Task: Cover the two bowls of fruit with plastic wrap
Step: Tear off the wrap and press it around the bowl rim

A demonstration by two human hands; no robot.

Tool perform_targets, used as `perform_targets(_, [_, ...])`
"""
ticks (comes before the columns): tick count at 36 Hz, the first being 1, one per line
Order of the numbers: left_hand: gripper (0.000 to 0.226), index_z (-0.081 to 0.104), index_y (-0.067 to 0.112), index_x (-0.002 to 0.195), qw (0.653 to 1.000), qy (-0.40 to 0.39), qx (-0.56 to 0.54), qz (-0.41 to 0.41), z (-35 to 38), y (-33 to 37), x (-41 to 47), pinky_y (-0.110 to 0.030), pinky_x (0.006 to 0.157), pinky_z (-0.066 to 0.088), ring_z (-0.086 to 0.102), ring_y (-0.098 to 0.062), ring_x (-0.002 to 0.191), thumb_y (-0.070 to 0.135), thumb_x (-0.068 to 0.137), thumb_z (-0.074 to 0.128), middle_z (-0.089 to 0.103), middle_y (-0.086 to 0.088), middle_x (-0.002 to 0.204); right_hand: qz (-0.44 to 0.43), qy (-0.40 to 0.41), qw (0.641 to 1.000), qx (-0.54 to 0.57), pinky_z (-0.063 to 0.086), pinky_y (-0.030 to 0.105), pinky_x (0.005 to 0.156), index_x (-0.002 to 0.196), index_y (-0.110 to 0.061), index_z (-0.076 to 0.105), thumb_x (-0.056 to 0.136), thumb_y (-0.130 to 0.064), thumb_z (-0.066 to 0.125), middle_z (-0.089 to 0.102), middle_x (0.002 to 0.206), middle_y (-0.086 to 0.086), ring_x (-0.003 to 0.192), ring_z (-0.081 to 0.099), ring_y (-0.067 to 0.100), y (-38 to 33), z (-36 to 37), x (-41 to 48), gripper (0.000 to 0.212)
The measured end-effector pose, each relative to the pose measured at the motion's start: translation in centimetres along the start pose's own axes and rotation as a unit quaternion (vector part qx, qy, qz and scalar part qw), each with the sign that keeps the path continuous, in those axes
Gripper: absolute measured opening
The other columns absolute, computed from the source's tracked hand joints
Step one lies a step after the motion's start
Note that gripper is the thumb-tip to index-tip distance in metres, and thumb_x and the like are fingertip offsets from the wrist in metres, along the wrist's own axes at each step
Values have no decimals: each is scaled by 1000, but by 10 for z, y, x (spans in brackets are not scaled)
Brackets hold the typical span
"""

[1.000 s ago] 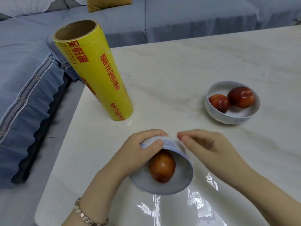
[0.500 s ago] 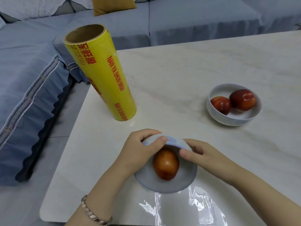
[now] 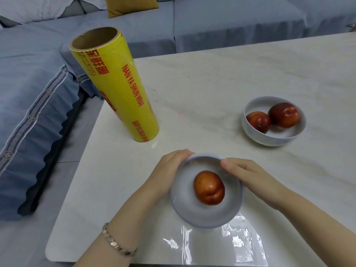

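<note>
A white bowl (image 3: pixel 204 212) with one reddish-orange fruit (image 3: pixel 209 187) sits near the table's front edge, almost level. Clear plastic wrap (image 3: pixel 217 245) stretches over it and trails toward me on the table. My left hand (image 3: pixel 169 170) grips the bowl's far left rim and side. My right hand (image 3: pixel 244 172) holds the far right rim, thumb pressed on the edge. A second white bowl (image 3: pixel 256 132) with two red fruits (image 3: pixel 284 115) stands uncovered at the right. The tall yellow wrap roll (image 3: pixel 119 93) stands upright at the left.
The marble table (image 3: pixel 212 83) has its left edge just beside the roll. A blue-grey sofa with cushions (image 3: pixel 38 93) runs along the left and back. A bracelet is on my left wrist.
The bowl was tipped toward me and has come down nearly level. Both hands have shifted along its far rim, the right hand closing onto the edge.
</note>
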State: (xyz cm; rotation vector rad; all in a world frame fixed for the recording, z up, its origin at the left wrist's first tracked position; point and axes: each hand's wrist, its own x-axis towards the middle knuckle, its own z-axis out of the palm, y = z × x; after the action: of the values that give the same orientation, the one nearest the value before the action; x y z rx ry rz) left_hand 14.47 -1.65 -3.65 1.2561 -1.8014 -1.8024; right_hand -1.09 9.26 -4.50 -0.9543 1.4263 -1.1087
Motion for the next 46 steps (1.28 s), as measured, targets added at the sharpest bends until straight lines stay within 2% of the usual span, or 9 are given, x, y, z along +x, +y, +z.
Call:
perform_targets(4, [34,67,17,72,1000,-10,25,13,7,3,1,-28,73,46,60,-12,73,46,87,57,66,2,75,7,-30,998,-59,46,18,75,85,-12,69,81,-52,56,68,80,0,77,60,4,-3,-5,5,42])
perform_targets(6, [32,67,24,64,999,-5,35,40,10,1,1,-25,70,46,59,-7,69,48,83,57,65,10,68,4,-8,998,-64,48,13,78,97,-17,70,76,-52,60,73,92,-6,87,64,1,-6,-8,5,42])
perform_targets(8, [31,66,31,58,997,2,42,58,10,-2,1,-22,68,43,57,-2,65,48,82,56,62,16,61,-10,49,997,-54,46,5,73,94,-24,70,67,-48,60,72,91,-14,83,64,-7,-9,-14,4,37])
perform_targets(12, [40,63,34,54,996,11,41,75,8,-7,-1,-17,62,40,54,1,59,37,92,51,58,17,56,-16,74,991,-115,44,5,65,78,-20,72,79,-25,67,71,76,-11,67,60,-7,-15,-24,5,7])
perform_targets(25, [22,68,32,65,992,-16,40,116,9,-11,-1,-12,67,43,60,2,73,48,76,57,66,18,70,135,-95,973,-159,44,16,62,84,-8,72,85,-24,61,60,75,5,67,50,9,-46,-27,22,19])
perform_targets(31, [30,68,30,69,989,-18,51,140,9,-13,1,-13,70,46,60,0,76,56,70,53,66,16,73,151,-43,985,-76,52,15,62,71,-9,59,93,-11,48,63,70,2,61,57,9,-49,-29,20,25])
perform_targets(39, [43,65,13,76,986,-24,59,151,9,-15,0,-19,69,45,56,-5,73,53,72,52,63,-6,75,154,2,986,-64,36,17,53,70,-14,47,97,-14,41,48,57,-4,47,40,5,-35,-19,23,27])
perform_targets(43, [42,66,13,80,987,-24,60,148,9,-14,0,-21,71,48,59,-6,77,52,72,53,67,-8,82,206,-35,977,-42,34,18,49,48,-18,54,91,-27,54,46,46,-4,42,38,6,-36,-24,23,44])
perform_targets(46, [41,69,14,80,987,-29,64,144,10,-14,0,-24,74,49,62,-9,80,52,73,54,69,-5,85,257,-51,964,-50,35,15,42,61,-15,64,80,-37,66,46,47,-5,43,40,8,-43,-29,24,29])
